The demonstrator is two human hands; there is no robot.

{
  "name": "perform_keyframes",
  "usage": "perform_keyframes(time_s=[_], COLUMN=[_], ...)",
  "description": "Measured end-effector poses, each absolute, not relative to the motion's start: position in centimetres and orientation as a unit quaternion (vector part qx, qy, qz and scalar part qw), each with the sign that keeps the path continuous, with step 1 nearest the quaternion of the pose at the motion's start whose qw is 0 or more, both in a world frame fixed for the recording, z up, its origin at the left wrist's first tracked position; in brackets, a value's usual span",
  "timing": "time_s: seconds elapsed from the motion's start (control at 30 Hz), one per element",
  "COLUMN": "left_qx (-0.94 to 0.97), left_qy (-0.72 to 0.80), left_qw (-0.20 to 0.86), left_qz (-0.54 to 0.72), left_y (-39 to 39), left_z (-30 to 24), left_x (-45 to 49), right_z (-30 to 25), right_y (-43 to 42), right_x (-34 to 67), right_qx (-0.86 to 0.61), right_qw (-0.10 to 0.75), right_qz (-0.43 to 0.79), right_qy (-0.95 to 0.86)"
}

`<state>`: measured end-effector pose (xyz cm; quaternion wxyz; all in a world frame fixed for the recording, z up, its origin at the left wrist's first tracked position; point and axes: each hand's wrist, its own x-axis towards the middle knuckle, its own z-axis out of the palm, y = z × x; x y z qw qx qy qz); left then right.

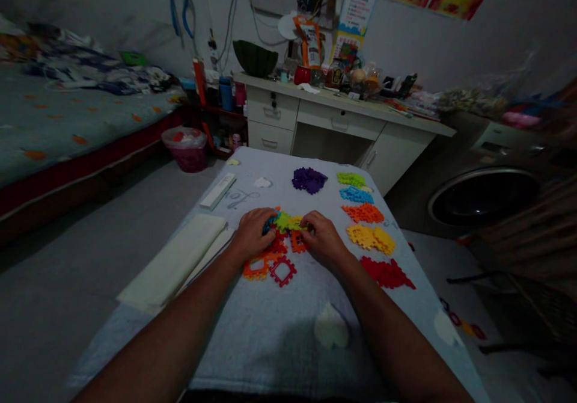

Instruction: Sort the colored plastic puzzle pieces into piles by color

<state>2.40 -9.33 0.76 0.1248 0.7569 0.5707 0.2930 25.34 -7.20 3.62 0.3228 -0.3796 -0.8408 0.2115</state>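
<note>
My left hand (255, 233) is closed at the left side of a mixed cluster of toothed plastic building pieces, its fingers curled on a dark blue piece (268, 225). On the other side, my right hand (323, 239) has its fingertips pinched at a yellow piece (297, 222). Between the hands lies a lime green piece (283, 221). Just beneath the right fingers is an orange window-like piece (298, 242). Closer to me are a red square frame (283, 270) and an orange frame (256, 269). The fingers partly hide what they grip.
Sorted piles line the table's right side: lime green (351, 179), light blue (356, 195), orange (363, 213), yellow (371, 239) and red (387, 273). A purple pile (309, 180) sits farther back. On the left are a white box (218, 191) and folded cloth (174, 261). A desk (270, 111) stands behind.
</note>
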Motion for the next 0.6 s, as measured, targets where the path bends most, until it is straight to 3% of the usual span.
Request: perform_keyframes(time_s=[0.27, 0.6], left_qx=[0.760, 0.755], left_qy=[0.561, 0.561], left_qw=[0.122, 0.112], left_qz=[0.304, 0.320], left_y=[-9.2, -8.6], left_z=[0.6, -0.7], left_x=[2.4, 2.0], right_z=[6.6, 7.2], right_y=[-4.8, 8.2], right_x=[27.5, 35.1], right_qx=[-0.389, -0.585], right_qw=[0.335, 0.346], right_qz=[0.216, 0.013], right_qy=[-0.831, -0.734])
